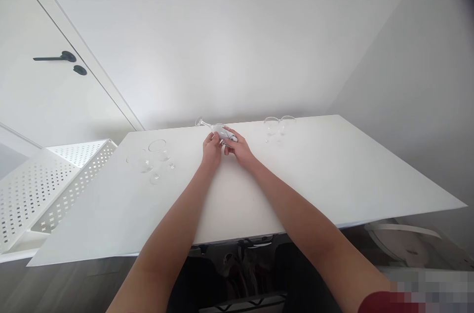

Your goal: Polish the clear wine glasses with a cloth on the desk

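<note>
Above the far part of the table, a clear stemmed wine glass [206,124] lies tilted between my hands, its foot toward the upper left and its bowl toward the right. My left hand [212,148] is closed around the bowl near the stem. Something white and soft, like a cloth [223,132], shows at the bowl. At the mouth end, my right hand [240,147] has its fingers closed on this white cloth. Whether the cloth is inside the bowl or wrapped around it is hard to tell.
On the white table [296,184], stemmed glasses [159,147] stand at the left and two more glasses [272,128] near the back edge on the right. A white perforated rack [48,179] adjoins the left side. Behind are a wall and a door handle [61,57].
</note>
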`<state>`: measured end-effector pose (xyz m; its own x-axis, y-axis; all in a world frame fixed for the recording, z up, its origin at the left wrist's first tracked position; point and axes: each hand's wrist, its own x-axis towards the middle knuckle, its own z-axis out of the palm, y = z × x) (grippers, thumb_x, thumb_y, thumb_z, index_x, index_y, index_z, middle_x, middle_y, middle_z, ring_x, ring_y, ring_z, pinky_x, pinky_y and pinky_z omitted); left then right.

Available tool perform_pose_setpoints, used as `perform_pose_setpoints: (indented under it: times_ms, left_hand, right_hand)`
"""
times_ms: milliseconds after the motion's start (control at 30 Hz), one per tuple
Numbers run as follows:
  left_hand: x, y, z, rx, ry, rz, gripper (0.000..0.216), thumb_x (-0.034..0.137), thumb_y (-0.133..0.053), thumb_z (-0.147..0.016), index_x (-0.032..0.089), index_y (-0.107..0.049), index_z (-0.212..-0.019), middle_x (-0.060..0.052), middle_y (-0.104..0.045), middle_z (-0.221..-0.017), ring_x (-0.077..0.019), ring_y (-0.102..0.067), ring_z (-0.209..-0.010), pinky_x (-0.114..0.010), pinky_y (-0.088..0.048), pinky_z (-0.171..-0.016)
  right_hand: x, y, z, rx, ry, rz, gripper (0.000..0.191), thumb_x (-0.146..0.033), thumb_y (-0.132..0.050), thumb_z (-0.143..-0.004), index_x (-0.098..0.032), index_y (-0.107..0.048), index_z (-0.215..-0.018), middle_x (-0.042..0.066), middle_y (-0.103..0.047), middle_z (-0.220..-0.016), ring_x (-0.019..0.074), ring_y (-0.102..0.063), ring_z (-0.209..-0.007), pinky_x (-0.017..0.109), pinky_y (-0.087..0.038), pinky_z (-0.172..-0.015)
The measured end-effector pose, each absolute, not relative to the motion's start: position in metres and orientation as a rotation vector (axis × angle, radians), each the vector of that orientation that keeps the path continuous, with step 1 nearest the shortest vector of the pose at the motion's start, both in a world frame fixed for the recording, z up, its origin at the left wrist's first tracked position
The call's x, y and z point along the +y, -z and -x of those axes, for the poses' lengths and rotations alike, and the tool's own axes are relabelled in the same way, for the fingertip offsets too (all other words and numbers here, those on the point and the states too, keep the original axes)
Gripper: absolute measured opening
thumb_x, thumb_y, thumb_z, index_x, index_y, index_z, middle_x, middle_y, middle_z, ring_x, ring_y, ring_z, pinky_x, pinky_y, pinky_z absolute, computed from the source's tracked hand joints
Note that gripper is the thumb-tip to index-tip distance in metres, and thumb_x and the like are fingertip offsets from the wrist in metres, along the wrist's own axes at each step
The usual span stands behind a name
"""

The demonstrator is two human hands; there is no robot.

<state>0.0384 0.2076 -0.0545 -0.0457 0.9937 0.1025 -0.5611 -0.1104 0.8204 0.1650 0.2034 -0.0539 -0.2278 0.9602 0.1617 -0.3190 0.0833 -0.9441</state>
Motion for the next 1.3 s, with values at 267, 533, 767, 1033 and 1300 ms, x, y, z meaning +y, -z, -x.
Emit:
perform_pose_setpoints:
  times_ms: [267,533,767,1033,1300]
  left_hand:
    - [0.203,0.053,-0.042,0.729,-1.494,-0.861,0.034,0.047,-0.081,-0.084,0.022,-0.072,-0.104,-0.009,-0.07,-0.101,-0.0184,-0.065,-0.086,-0.029,-0.048,-0.065]
    - [0.202,0.05,-0.044,0.621,-1.534,-0.824,0.043,0.062,-0.063,-0.094,0.021,-0.072,-0.103,-0.011,-0.07,-0.107,-0.0196,-0.064,-0.083,-0.03,-0.045,-0.059]
    - [0.203,0.047,-0.04,0.65,-1.486,-0.81,0.055,0.063,-0.073,-0.086,0.017,-0.071,-0.116,-0.018,-0.068,-0.126,-0.0221,-0.067,-0.09,-0.028,-0.042,-0.053]
    - [0.197,0.045,-0.041,0.648,-1.502,-0.892,0.048,0.043,-0.086,-0.081,0.032,-0.069,-0.125,-0.006,-0.066,-0.128,-0.0207,-0.065,-0.106,-0.03,-0.052,-0.077]
    - [0.195,0.039,-0.044,0.558,-1.528,-0.907,0.041,0.041,-0.083,-0.084,0.031,-0.069,-0.12,-0.007,-0.064,-0.134,-0.0232,-0.06,-0.124,-0.033,-0.051,-0.091]
  right_hand:
    - [0.205,0.051,-0.167,-1.193,-1.376,0.734,0.061,-0.029,-0.072,-0.081,-0.028,-0.063,-0.141,0.002,-0.071,-0.098,0.0121,-0.061,-0.065,0.032,-0.055,-0.068]
    - [0.202,0.051,-0.168,-1.463,-1.109,0.752,0.054,-0.017,-0.059,-0.082,-0.035,-0.072,-0.131,0.001,-0.067,-0.136,0.0164,-0.063,-0.092,0.029,-0.052,-0.073]
    - [0.194,0.044,-0.162,-1.305,-1.383,0.74,0.061,-0.02,-0.063,-0.076,-0.031,-0.07,-0.136,0.002,-0.071,-0.098,0.0114,-0.051,-0.061,0.03,-0.048,-0.062]
    - [0.199,0.041,-0.173,-1.0,-1.54,0.603,0.047,-0.02,-0.072,-0.069,-0.027,-0.074,-0.115,0.003,-0.072,-0.113,0.0114,-0.056,-0.068,0.031,-0.051,-0.068]
    - [0.206,0.043,-0.18,-1.018,-1.517,0.673,0.04,-0.059,-0.073,-0.083,-0.021,-0.066,-0.092,0.0,-0.06,-0.072,0.0108,-0.046,-0.052,0.03,-0.046,-0.057]
